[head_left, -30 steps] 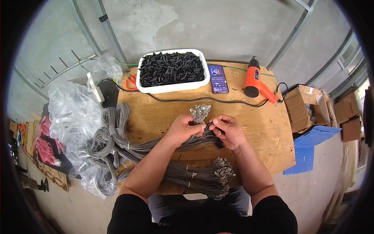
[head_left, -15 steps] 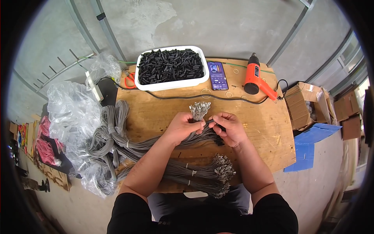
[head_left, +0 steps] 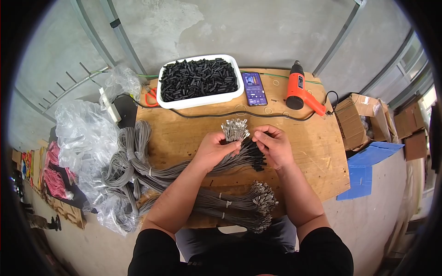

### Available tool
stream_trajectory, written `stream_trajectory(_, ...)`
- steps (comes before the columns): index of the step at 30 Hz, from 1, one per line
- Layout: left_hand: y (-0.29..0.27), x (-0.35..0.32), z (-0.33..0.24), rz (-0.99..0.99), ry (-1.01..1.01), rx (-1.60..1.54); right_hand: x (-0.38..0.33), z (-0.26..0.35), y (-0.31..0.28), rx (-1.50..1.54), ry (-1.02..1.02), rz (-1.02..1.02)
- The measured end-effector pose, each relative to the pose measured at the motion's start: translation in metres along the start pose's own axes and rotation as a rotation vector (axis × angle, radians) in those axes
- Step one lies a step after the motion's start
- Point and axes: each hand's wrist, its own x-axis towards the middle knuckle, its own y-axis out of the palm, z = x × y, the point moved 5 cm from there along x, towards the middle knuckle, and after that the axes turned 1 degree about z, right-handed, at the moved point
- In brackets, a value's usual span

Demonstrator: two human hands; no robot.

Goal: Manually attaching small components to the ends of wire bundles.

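Observation:
My left hand point(head_left: 215, 148) is closed around a bundle of grey wires, with their silvery metal terminals point(head_left: 235, 129) standing up above the fist. Just to the right, my right hand point(head_left: 272, 143) has thumb and forefinger pinched beside those terminals; what lies between the fingertips is too small to make out. Below the hands, wires with black sleeves point(head_left: 258, 158) on their ends fan out over the wooden table. Nearer to me lie more tied grey wire bundles point(head_left: 221, 202), their bare metal terminals point(head_left: 264, 198) pointing right.
A white tub point(head_left: 199, 102) heaped with short black sleeves point(head_left: 198, 78) stands at the back, beside a phone point(head_left: 254, 89) and an orange heat gun point(head_left: 298, 89). A black cord point(head_left: 221, 115) crosses the table. Clear plastic bags point(head_left: 85, 138) lie left, cardboard boxes point(head_left: 354, 119) right.
My right hand has moved up from the black-sleeved wire ends to the metal terminals, and the black sleeve it held is no longer between its fingers. My left hand keeps its grip.

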Motion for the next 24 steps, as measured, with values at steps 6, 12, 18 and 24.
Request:
stream_trajectory(6, 0.0002, 0.0, 0.0033, -0.009, -0.026, 0.038, -0.0022, -0.0017, 0.0061, -0.086, -0.023, 0.031)
stream_trajectory(12, 0.0015, -0.0013, 0.0023, -0.003, -0.053, 0.055, -0.0002, -0.0039, 0.0041, -0.107, -0.057, 0.065)
stream_trajectory(18, 0.0002, -0.0004, 0.002, -0.025, -0.029, -0.044, -0.0017, -0.0035, 0.0059, -0.161, -0.05, 0.092)
stream_trajectory(24, 0.0, 0.0003, 0.0018, -0.003, 0.011, -0.048, -0.0031, -0.0028, 0.0084, -0.188, -0.039, 0.108)
